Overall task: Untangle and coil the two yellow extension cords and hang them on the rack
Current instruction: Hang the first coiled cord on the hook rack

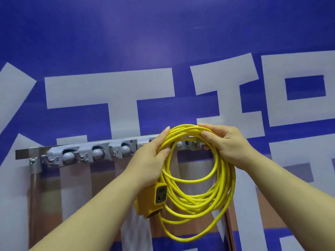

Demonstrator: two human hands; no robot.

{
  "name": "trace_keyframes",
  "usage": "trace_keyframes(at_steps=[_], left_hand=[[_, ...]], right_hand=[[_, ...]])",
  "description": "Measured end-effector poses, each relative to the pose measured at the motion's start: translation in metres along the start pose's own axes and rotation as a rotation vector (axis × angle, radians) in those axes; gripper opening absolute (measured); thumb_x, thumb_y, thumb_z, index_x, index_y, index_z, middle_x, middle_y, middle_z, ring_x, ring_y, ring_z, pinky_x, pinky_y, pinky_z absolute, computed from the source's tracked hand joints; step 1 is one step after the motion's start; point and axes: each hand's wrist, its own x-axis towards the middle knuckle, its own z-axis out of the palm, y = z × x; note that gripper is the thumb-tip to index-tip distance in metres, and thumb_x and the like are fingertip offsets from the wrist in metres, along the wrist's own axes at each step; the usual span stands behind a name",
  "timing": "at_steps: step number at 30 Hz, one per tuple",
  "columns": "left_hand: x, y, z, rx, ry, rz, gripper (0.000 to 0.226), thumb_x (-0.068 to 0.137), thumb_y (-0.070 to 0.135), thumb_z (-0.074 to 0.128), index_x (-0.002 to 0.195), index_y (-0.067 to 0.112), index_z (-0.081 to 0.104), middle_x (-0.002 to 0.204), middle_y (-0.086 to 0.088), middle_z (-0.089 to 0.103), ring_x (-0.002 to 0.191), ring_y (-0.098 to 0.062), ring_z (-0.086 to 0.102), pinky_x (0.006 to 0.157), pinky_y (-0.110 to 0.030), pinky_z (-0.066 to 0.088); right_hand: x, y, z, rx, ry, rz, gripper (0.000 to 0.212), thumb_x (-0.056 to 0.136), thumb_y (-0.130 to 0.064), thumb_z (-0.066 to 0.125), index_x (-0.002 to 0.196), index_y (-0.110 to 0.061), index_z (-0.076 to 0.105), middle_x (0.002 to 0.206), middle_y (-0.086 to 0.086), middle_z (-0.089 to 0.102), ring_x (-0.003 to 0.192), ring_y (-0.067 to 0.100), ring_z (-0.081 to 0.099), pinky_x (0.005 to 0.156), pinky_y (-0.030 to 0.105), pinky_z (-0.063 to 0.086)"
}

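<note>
left hand [153, 156], right hand [226, 142] grip coiled cord [224, 180] | at rack [87, 151]

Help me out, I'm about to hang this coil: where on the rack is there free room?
The rack is free along its left stretch: three grey holders, from its left end to the left hand, carry nothing. The right end is crowded: the coiled yellow cord and the right hand are in front of it.

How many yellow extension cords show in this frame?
1: a coiled cord held up by the left hand and right hand before the rack; a second is not visible.
</note>
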Motion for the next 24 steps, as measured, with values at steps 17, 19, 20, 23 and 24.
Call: trace_keyframes(at_steps=[17, 19, 20, 23, 24], left_hand=[[0.006, 0.019, -0.004, 0.286, 0.139, 0.078, 0.065, 0.104, 0.035, 0.049, 0.151, 0.06, 0.013, 0.096, 0.007, 0.066, 0.074, -0.012, 0.064, 0.069, -0.037, 0.059], [0.013, 0.021, -0.006, 0.292, 0.143, 0.06, 0.063, 0.104, 0.035, 0.048, 0.151, 0.06, 0.014, 0.097, 0.007, 0.066, 0.075, -0.012, 0.064, 0.071, -0.037, 0.06], [0.016, 0.022, -0.005, 0.301, 0.139, 0.047, 0.062, 0.104, 0.035, 0.048, 0.151, 0.06, 0.015, 0.099, 0.006, 0.066, 0.076, -0.012, 0.064, 0.069, -0.035, 0.058], [0.02, 0.019, -0.001, 0.328, 0.107, 0.014, 0.062, 0.105, 0.032, 0.046, 0.153, 0.056, 0.015, 0.103, 0.005, 0.064, 0.077, -0.011, 0.062, 0.062, -0.024, 0.05], [0.021, 0.018, 0.0, 0.334, 0.09, 0.01, 0.062, 0.105, 0.031, 0.046, 0.154, 0.055, 0.015, 0.103, 0.005, 0.063, 0.078, -0.011, 0.061, 0.062, -0.025, 0.05]], right_hand=[[0.016, 0.001, 0.004, -0.082, 0.093, -0.067, 0.03, 0.098, -0.033, 0.062, 0.127, -0.031, 0.069, 0.103, -0.014, 0.073, 0.091, 0.012, 0.07, 0.075, 0.027, 0.061], [0.022, 0.0, 0.003, -0.089, 0.089, -0.065, 0.03, 0.097, -0.034, 0.062, 0.127, -0.031, 0.069, 0.105, -0.016, 0.072, 0.096, 0.014, 0.07, 0.078, 0.03, 0.062], [0.025, 0.0, 0.003, -0.095, 0.083, -0.062, 0.03, 0.098, -0.033, 0.062, 0.126, -0.031, 0.069, 0.105, -0.016, 0.072, 0.096, 0.014, 0.069, 0.078, 0.03, 0.062], [0.023, 0.006, 0.005, -0.095, 0.065, -0.051, 0.029, 0.098, -0.032, 0.062, 0.126, -0.03, 0.07, 0.101, -0.013, 0.073, 0.092, 0.015, 0.07, 0.075, 0.026, 0.061], [0.022, 0.01, 0.006, -0.081, 0.064, -0.04, 0.029, 0.098, -0.031, 0.062, 0.126, -0.03, 0.07, 0.096, -0.012, 0.073, 0.089, 0.015, 0.07, 0.072, 0.025, 0.061]])
